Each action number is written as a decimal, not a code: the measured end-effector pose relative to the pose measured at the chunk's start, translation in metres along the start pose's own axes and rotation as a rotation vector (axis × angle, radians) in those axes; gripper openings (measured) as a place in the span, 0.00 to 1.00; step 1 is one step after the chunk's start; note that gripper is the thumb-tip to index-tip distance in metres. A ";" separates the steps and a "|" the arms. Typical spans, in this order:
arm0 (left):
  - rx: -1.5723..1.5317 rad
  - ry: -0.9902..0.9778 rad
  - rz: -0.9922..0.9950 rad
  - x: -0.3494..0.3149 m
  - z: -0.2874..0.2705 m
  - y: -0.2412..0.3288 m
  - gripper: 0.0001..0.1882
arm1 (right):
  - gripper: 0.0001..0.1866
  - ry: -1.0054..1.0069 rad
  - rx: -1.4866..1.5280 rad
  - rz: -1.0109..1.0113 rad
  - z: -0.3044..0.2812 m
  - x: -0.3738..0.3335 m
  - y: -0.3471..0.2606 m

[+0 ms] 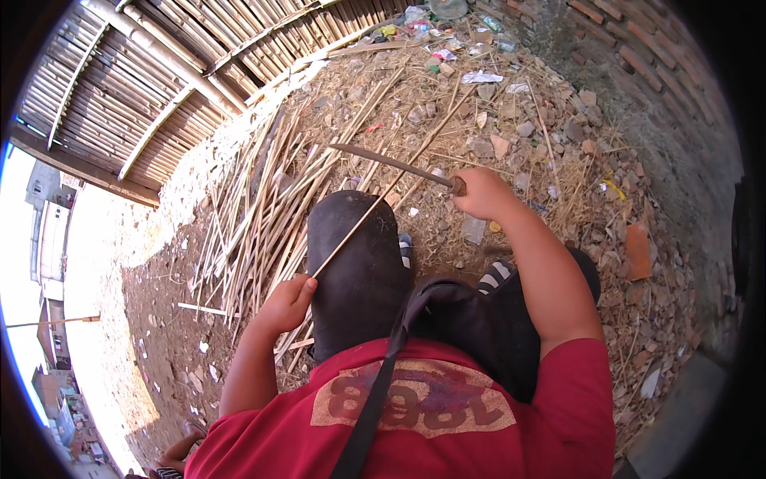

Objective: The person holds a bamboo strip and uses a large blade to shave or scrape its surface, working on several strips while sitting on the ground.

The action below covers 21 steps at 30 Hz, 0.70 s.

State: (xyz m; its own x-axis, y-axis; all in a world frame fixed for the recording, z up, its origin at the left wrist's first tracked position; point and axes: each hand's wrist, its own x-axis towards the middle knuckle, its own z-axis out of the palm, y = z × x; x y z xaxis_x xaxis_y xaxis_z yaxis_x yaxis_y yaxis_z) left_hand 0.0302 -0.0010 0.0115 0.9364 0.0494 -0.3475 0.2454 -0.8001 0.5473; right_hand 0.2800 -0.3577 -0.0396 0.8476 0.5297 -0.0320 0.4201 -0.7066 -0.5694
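Note:
My left hand is closed around the near end of a long thin bamboo strip. The strip slants up and away to the right, passing over my left knee. In my right hand is the handle of a machete, its dark, narrow blade pointing left. The blade crosses the line of the strip beyond my knee; I cannot tell if the two touch. My fingers hide most of the handle.
A loose pile of bamboo strips lies left of my legs. Bamboo slat panelling stands at far left, a brick wall at right. Rubble, straw and litter cover the ground. Part of another person shows at lower left.

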 end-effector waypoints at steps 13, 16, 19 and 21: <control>0.220 0.104 0.017 0.002 0.000 0.010 0.22 | 0.15 -0.023 0.218 0.284 -0.020 0.005 0.023; 0.207 0.108 0.009 -0.002 0.001 0.009 0.22 | 0.17 -0.038 0.052 0.140 -0.018 0.000 0.008; 0.193 0.109 0.029 -0.004 0.001 0.005 0.22 | 0.18 -0.137 -0.056 -0.001 -0.017 -0.001 -0.016; 0.202 0.107 0.038 0.001 0.003 0.002 0.20 | 0.18 -0.169 -0.018 0.002 -0.022 -0.001 -0.013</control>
State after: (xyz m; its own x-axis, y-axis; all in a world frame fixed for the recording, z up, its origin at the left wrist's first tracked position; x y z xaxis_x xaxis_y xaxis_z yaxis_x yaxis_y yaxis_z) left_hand 0.0305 -0.0038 0.0101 0.9680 0.0713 -0.2408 0.1642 -0.9053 0.3917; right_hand 0.2814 -0.3594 -0.0143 0.7822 0.5989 -0.1718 0.4256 -0.7150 -0.5546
